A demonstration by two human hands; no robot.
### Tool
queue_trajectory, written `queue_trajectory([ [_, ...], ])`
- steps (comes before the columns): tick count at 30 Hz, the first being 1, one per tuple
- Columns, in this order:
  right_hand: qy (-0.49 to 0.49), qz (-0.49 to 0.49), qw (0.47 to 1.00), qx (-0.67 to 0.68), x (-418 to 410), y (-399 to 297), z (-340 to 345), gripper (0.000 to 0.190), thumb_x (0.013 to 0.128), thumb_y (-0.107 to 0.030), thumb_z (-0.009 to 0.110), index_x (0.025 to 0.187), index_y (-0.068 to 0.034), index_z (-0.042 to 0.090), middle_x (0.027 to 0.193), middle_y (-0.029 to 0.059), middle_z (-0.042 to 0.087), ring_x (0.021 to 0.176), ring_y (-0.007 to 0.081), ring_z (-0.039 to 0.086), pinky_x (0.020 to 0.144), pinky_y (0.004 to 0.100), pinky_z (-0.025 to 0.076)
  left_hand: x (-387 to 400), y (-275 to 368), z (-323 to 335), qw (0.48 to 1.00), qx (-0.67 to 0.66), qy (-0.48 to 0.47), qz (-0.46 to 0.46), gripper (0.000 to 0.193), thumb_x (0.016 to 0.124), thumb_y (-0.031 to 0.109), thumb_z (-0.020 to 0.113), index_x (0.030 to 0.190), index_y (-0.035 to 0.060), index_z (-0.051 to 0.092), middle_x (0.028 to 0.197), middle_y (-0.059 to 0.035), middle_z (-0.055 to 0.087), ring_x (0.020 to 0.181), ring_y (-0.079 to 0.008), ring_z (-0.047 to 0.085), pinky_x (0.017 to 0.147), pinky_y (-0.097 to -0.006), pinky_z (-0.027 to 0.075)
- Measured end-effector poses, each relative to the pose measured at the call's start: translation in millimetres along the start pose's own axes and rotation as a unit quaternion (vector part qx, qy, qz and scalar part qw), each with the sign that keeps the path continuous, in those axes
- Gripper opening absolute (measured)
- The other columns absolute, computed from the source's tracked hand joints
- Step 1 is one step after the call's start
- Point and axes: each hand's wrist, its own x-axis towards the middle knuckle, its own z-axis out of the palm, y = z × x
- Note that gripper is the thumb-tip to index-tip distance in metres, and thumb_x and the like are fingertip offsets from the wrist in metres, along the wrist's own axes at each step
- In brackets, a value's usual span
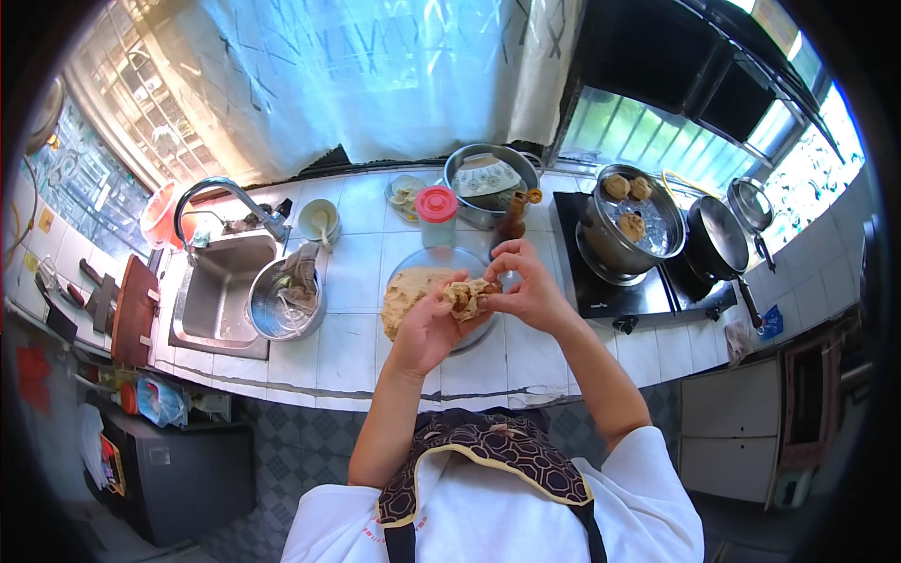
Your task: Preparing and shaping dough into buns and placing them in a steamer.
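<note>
A torn-looking piece of dough with brown filling (464, 297) rests in the cupped fingers of my left hand (424, 336). My right hand (533, 290) pinches its right edge with thumb and fingers. Beneath both hands lies a round clear dish (461, 259), partly covered by them. A large mass of pale brown dough (410, 292) fills its left side. Just behind the dish stands a clear jar with a red lid (436, 211). A brown bottle (512, 218) with its cap flipped up is right beyond my right hand.
Several dough balls (631, 226) sit in a steamer pot (597, 246) on the gas stove (584, 302). Beside it is a black frying pan (718, 236). Leftward are a metal pot with a cloth (259, 299), the sink (211, 281), a bowl (310, 214) and a cleaver (104, 302). A large metal basin (486, 218) stands behind.
</note>
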Motion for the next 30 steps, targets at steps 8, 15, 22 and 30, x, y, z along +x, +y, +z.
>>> queue_trajectory([
  [8,-0.091,0.21,0.944,0.239,-25.2,40.2,-60.1,0.023,0.07,-0.008,0.076,0.081,-0.003,0.056,0.067,0.0021,0.059,0.057,0.0083,0.057,0.048,0.0209,0.045,32.3,-53.4,42.9,0.988,0.117,0.089,-0.052,0.043,0.089,0.015,0.051,0.127,-0.0001,0.041,0.115,-0.014,0.055,0.102,-0.0248,0.059,0.085,-0.0402,0.052],
  [15,-0.045,0.171,0.974,0.144,-68.4,61.6,-120.2,0.021,0.067,-0.005,0.073,0.076,0.0,0.055,0.064,0.0017,0.057,0.056,0.0072,0.054,0.05,0.0225,0.042,79.9,-117.7,70.1,0.912,0.377,0.159,0.015,0.028,0.085,0.006,0.056,0.112,0.001,0.052,0.097,-0.0079,0.06,0.084,-0.0148,0.061,0.067,-0.0288,0.055],
  [22,-0.045,-0.095,0.988,-0.112,-97.1,26.8,-217.0,0.019,0.06,0.002,0.07,0.073,-0.002,0.056,0.068,0.0058,0.053,0.055,0.0195,0.055,0.051,0.0273,0.044,112.0,-143.7,119.8,0.82,0.559,0.107,0.054,0.041,0.073,-0.003,0.057,0.113,0.0008,0.049,0.089,-0.0075,0.06,0.076,-0.0131,0.061,0.065,-0.026,0.05],
  [30,-0.174,-0.143,0.951,-0.211,-78.2,23.9,-297.1,0.057,0.061,-0.004,0.075,0.112,-0.01,0.05,0.103,0.0092,0.051,0.081,0.0241,0.06,0.061,0.0325,0.051,138.4,-154.5,195.4,0.721,0.692,-0.018,0.013,0.071,0.066,-0.009,0.066,0.127,0.0093,0.034,0.114,-0.0113,0.048,0.087,-0.0219,0.061,0.071,-0.0289,0.05],
])
